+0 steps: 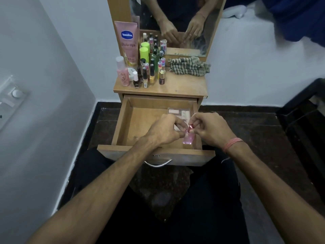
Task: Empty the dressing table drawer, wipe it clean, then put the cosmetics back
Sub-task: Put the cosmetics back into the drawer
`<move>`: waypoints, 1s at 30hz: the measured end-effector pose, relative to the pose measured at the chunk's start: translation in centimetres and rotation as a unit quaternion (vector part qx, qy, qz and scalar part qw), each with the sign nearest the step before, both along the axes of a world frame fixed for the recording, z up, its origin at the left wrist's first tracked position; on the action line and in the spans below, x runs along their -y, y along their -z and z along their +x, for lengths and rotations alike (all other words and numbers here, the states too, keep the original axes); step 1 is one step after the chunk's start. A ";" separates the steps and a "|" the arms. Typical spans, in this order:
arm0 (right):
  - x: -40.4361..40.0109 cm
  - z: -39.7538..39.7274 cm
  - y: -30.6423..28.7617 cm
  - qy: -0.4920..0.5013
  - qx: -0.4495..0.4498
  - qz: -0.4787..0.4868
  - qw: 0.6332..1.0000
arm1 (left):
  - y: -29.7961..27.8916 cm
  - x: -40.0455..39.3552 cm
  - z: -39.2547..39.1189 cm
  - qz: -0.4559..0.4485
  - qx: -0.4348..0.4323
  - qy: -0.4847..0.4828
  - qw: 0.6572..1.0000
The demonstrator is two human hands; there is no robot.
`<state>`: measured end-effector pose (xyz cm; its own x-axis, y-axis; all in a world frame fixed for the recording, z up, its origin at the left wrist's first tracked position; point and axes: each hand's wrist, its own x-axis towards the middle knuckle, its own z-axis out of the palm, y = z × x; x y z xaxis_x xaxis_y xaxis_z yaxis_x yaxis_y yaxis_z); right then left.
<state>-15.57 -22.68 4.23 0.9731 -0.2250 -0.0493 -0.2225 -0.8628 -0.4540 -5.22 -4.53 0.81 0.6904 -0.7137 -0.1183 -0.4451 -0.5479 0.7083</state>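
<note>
Hands meet over the open drawer (121, 127) of a small wooden dressing table. Left hand (165, 131) has fingers curled, pinching the neck of a small clear pink bottle (189, 138). Right hand (209, 129) has fingers (193, 120) curled too, pinching the bottle's shiny pink cap (190, 127) from the other side. Bottle sits upright betw. the two hands, low in the drawer's right front corner; can't tell if its base touches the drawer floor. Just beyond the fingers, toward the drawer's back right, lies a flat clear packet (178, 111) w/ pale items inside. Pink band (233, 144) circles the right wrist.

Further beyond the hands, the tabletop (182, 85) carries a crowd of cosmetics on its left side: tall pink Vaseline tube (128, 43), pink pump bottle (123, 73), lime-capped bottle (144, 52), many nail polish bottles (146, 74) standing close together. Right of those, a crumpled checked cloth (189, 66) lies at the foot of the mirror (207, 23), which reflects both hands. Below the hands, a metal handle (158, 163) on the drawer front; person's dark-clothed legs on a dark floor.
</note>
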 end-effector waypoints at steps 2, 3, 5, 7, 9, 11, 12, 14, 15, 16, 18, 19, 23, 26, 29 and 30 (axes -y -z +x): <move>0.0 -0.5 0.1 -0.009 -0.013 0.001 1.000 | 0.1 -0.2 0.0 -0.004 -0.026 0.021 0.999; -0.1 -0.8 0.2 -0.015 -0.020 -0.001 1.000 | 0.1 -0.3 -0.1 -0.004 -0.037 0.032 0.999; -0.4 -1.2 0.1 -0.024 -0.032 -0.010 0.999 | 0.2 -0.3 -0.2 -0.005 -0.062 0.050 0.997; -0.6 -1.8 -0.1 -0.032 -0.045 -0.016 0.998 | 0.2 -0.3 -0.2 -0.004 -0.098 0.065 0.993; -0.7 -2.3 -0.3 -0.040 -0.060 -0.012 0.997 | 0.2 -0.4 -0.3 0.003 -0.126 0.080 0.989; -0.7 -2.7 -0.3 -0.051 -0.075 -0.007 0.996 | 0.3 -0.6 -0.2 0.006 -0.140 0.094 0.986; -0.8 -2.8 -0.2 -0.055 -0.080 -0.004 0.995 | 0.3 -0.7 -0.2 0.005 -0.145 0.098 0.985; -0.8 -3.0 -0.2 -0.058 -0.081 0.002 0.995 | 0.4 -0.7 -0.2 0.007 -0.144 0.103 0.984; -0.7 -3.0 -0.2 -0.057 -0.081 0.007 0.995 | 0.5 -0.7 -0.2 0.010 -0.138 0.103 0.985; -0.6 -3.0 -0.3 -0.057 -0.081 0.011 0.995 | 0.5 -0.7 -0.3 0.011 -0.135 0.102 0.986; -0.6 -2.9 -0.5 -0.064 -0.089 0.009 0.994 | 0.2 -0.9 -0.3 0.013 -0.140 0.099 0.985; -0.6 -2.8 -0.7 -0.071 -0.095 0.003 0.993 | 0.1 -1.0 -0.3 0.015 -0.145 0.100 0.984; -0.1 -2.0 -2.5 -0.100 -0.121 0.014 0.987 | -1.2 -2.3 0.9 0.020 -0.131 0.079 0.988; 0.0 -0.5 -4.3 -0.117 -0.111 0.029 0.986 | -2.8 -3.9 2.9 -0.041 -0.130 -0.005 0.991; -1.0 2.1 -5.6 -0.119 -0.045 0.067 0.990 | -4.4 -5.7 4.8 -0.127 -0.102 -0.114 0.980; -1.4 3.1 -5.9 -0.116 -0.022 0.082 0.990 | -4.9 -6.1 5.3 -0.157 -0.067 -0.161 0.972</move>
<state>-12.44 -21.23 10.13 0.9937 0.0181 -0.1105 -0.0505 -0.8082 -0.5867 0.10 1.61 5.67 0.8771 -0.4790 -0.0346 -0.1783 -0.3917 0.9027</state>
